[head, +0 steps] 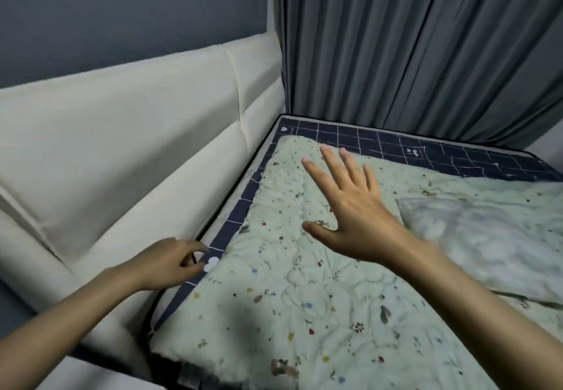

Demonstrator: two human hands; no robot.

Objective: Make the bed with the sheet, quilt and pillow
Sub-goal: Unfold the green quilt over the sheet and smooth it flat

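A pale green quilt [304, 298] with small flower prints lies spread over a dark blue sheet [380, 143] with a white grid. The sheet shows as a strip along the head end and the far side. My right hand [350, 203] is flat with fingers spread over the quilt near its top corner. My left hand [170, 263] has curled fingers at the sheet's edge beside the headboard; I cannot tell whether it pinches the fabric. A light patterned pillow [487, 237] lies on the quilt at the right.
A cream padded headboard [137, 146] runs along the left of the bed. Grey curtains [426, 48] hang behind the far side. A grey-blue wall [122, 2] rises above the headboard.
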